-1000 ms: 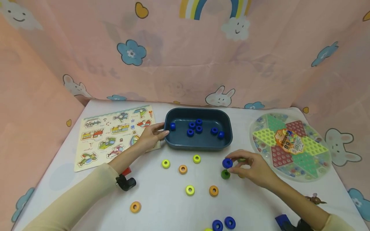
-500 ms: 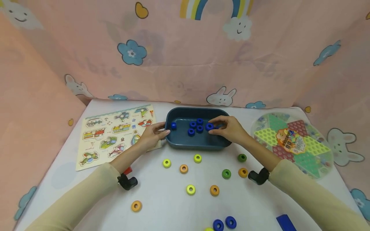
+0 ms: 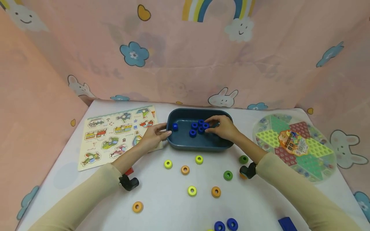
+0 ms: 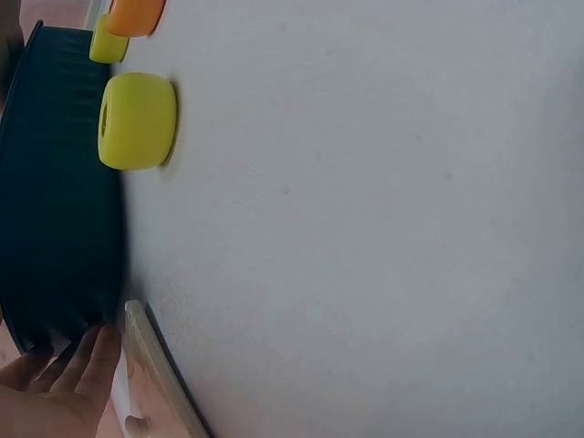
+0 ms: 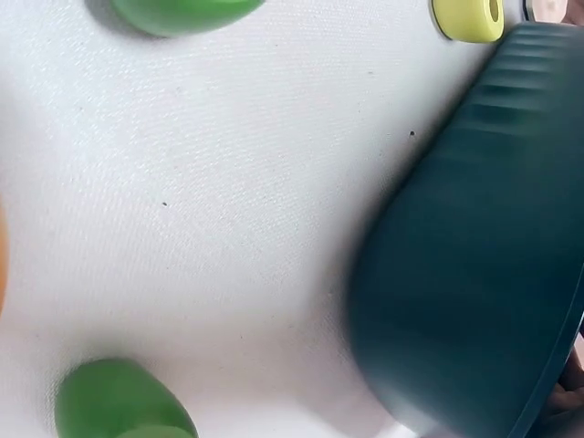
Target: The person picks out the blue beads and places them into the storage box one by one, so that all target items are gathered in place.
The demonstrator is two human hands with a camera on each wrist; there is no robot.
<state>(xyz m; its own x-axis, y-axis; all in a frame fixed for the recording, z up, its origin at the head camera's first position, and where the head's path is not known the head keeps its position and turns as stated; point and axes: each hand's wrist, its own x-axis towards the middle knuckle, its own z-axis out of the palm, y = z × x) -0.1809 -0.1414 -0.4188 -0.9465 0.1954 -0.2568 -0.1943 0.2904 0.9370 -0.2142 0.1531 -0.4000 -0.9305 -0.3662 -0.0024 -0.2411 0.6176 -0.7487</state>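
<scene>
A dark teal tray [image 3: 199, 148] stands at the back middle of the table with several blue rings [image 3: 192, 133] in it, one of them [image 3: 175, 127] apart at the left end. My left hand [image 3: 153, 137] holds the tray's left end, thumb at the rim; in the left wrist view its fingers [image 4: 99, 360] lie against the outer wall. Inside the tray, my right hand [image 3: 224, 128] pinches a blue ring [image 3: 206, 125] between thumb and fingers at the cluster's right side. The right wrist view shows mostly the tray's outside [image 5: 465, 246]; that hand is largely hidden there.
Yellow rings [image 3: 192, 191], orange rings [image 3: 215, 192] and green rings [image 3: 228, 175] lie scattered before the tray. Blue rings [image 3: 232, 224] and a blue block [image 3: 287, 223] lie near the front. A picture puzzle board [image 3: 115, 138] is left, a round game board [image 3: 295, 147] right.
My right hand has carried a blue ring from above the table into the tray, then leftward to the other blue rings. The left hand has stayed at the tray's left end.
</scene>
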